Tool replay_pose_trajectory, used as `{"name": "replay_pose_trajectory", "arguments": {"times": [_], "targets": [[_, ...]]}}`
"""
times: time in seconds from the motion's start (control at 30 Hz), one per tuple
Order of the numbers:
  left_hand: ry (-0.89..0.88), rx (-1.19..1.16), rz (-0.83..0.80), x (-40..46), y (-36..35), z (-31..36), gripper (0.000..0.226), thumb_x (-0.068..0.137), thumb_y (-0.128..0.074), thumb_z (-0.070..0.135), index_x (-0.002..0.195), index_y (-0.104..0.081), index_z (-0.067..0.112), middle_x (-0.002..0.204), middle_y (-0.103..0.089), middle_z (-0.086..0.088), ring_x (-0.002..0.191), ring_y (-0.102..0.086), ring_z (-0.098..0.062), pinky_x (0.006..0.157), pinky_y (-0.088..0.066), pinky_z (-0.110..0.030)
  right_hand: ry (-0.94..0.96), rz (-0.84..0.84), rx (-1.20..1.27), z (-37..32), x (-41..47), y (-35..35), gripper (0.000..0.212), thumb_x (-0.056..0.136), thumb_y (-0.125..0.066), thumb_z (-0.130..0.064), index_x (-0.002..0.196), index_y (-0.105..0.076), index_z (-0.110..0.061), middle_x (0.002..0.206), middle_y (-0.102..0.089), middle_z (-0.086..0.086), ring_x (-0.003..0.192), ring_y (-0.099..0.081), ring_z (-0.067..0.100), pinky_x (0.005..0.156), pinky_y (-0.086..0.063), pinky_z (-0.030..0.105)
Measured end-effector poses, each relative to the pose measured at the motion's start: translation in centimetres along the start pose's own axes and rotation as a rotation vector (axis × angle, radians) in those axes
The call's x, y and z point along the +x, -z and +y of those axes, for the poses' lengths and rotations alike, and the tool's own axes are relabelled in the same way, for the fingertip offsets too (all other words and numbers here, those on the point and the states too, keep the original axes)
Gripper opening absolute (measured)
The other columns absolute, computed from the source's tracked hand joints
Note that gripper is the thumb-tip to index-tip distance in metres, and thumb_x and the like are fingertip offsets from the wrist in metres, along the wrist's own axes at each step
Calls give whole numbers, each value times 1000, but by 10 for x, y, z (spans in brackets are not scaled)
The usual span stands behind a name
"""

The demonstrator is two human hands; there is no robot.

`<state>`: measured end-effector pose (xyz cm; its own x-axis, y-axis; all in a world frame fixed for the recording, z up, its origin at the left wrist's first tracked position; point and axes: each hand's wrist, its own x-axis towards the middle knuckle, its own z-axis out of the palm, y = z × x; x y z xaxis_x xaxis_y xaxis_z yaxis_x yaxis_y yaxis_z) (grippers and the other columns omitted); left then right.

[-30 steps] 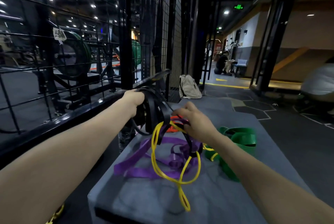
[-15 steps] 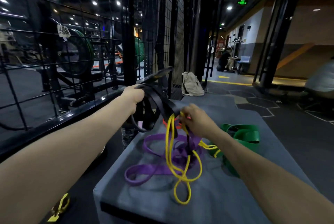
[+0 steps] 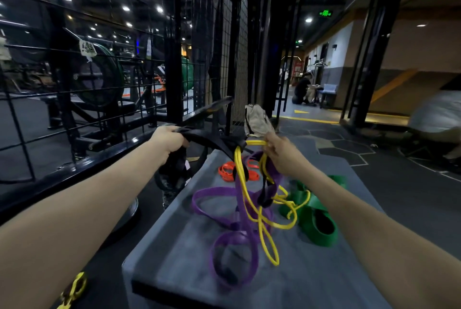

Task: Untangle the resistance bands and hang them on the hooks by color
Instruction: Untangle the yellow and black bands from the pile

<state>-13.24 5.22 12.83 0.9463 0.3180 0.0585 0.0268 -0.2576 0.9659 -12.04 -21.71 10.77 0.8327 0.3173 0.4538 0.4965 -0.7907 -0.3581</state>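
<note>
Both hands are higher now: my left hand [image 3: 169, 139] grips the black band [image 3: 212, 139], my right hand [image 3: 282, 152] pinches the yellow band [image 3: 243, 185], lifting purple loops [image 3: 224, 221] at frame centre. Orange band [image 3: 227, 172] now uncovered on the grey mat [image 3: 324, 271]; wire fence [image 3: 99, 71] upper left.

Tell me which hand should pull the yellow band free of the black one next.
Right, probably. The right hand already pinches the yellow band where it loops over the black band, while the left hand grips the black band and can anchor it.

A gym: weight plates [image 3: 99, 79] behind wire caging [image 3: 139, 41].
</note>
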Motion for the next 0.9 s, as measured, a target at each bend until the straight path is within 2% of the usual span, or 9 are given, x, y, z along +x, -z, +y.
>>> {"name": "replay_pose_trajectory", "arguments": {"times": [0.07, 0.17, 0.27, 0.37, 0.47, 0.6, 0.73, 0.83, 0.9], "targets": [[-5, 29, -8, -1, 0, -4, 33, 75, -63, -13, 101, -68, 6, 92, -64, -13, 89, -60, -30, 86, -52, -44, -66, -42, -44, 7, -2, -7, 18, 99, -36, -17, 112, -41, -6, 86, -49, 16, 86, -51, 36, 65, -33, 35], [4, 52, -20, -3, 0, -8, 33, 73, -66, -11, 100, -69, 8, 92, -65, -14, 88, -62, -31, 85, -53, -43, -227, 38, -26, 16, 0, -7, 15, 97, -33, -9, 109, -36, 0, 99, -57, 31, 90, -55, 46, 63, -32, 36], [24, 56, -16, -1, 3, -13, 33, 70, -69, -10, 98, -69, 7, 91, -67, -15, 87, -63, -32, 85, -53, -47, -436, 131, 43, 28, 2, -4, 15, 95, -32, -5, 109, -35, 2, 112, -53, 34, 98, -55, 43, 68, -32, 35], [36, 89, -25, 0, 3, -21, 29, 70, -67, -13, 93, -69, 5, 87, -66, -15, 85, -62, -32, 84, -53, -47, -663, 159, 149, 46, -5, 1, 30, 96, -31, -5, 123, -33, 9, 114, -48, 31, 94, -54, 39, 66, -38, 38], [51, 84, 7, 2, 3, -35, 30, 73, -65, -14, 99, -67, 2, 89, -64, -15, 85, -59, -27, 83, -50, -39, -824, 186, 153, 70, -20, 2, 36, 95, -35, -6, 127, -31, 10, 129, -45, 31, 115, -49, 43, 86, -43, 42], [72, 126, 12, 6, -13, -42, 30, 79, -64, -9, 106, -65, 4, 92, -57, -9, 88, -51, -18, 75, -44, -28, -893, 193, 160, 84, -31, -7, 36, 94, -39, -4, 126, -31, 10, 131, -46, 30, 120, -48, 42, 96, -40, 43], [115, 119, 56, 19, -25, -52, 36, 78, -68, -5, 113, -63, 2, 102, -63, -12, 89, -51, -17, 84, -43, -28, -949, 208, 280, 92, -39, -9, 25, 95, -35, -9, 117, -40, 1, 125, -52, 28, 111, -55, 42, 93, -48, 48], [128, 205, 98, 20, -32, -72, 29, 79, -68, 1, 107, -67, 5, 101, -67, -15, 92, -62, -25, 88, -47, -33, -964, 195, 128, 94, -50, -13, 34, 92, -39, -4, 125, -38, 6, 128, -50, 30, 116, -51, 44, 95, -42, 45], [75, 364, 127, 16, -42, -87, 11, 84, -61, 13, 93, -68, 13, 90, -67, -12, 87, -63, -30, 80, -49, -33, -874, 144, 122, 89, -55, -22, 28, 90, -40, -6, 116, -44, 3, 121, -54, 31, 109, -55, 45, 91, -46, 46]]}}
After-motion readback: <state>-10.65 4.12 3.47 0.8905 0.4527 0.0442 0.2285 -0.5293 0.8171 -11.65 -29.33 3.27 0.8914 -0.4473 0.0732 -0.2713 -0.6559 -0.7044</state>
